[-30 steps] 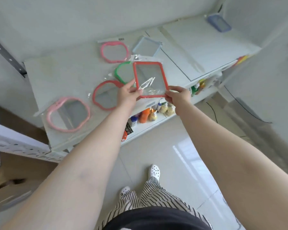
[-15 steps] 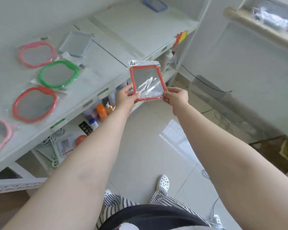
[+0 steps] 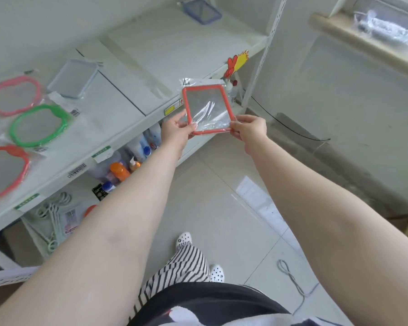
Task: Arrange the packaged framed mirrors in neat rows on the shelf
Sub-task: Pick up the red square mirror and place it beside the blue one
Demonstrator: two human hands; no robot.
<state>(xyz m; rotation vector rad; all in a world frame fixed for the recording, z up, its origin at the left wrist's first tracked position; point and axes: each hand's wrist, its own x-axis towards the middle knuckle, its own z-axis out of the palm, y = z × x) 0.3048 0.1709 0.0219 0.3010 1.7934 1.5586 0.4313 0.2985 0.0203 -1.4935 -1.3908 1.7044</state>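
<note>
Red-orange plastic frames the rectangular mirror, sealed in a clear crinkled bag and held in the air past the front edge of the white shelf, over the floor. Its glass faces the camera; its long axis runs near upright, leaning slightly left at the top, with the bag's header flap uppermost. Both hands grip it by the lower corners: the left hand pinches the lower left corner, thumb on the front of the frame, fingers curled behind; the right hand pinches the lower right corner the same way. On the shelf, toward its left end, three round-framed mirrors lie flat in their bags in a line running back from the front edge: a red one, a green one, a pink one. Just right of the pink one lies a pale blue rectangular mirror; a darker blue one lies at the back right corner.
</note>
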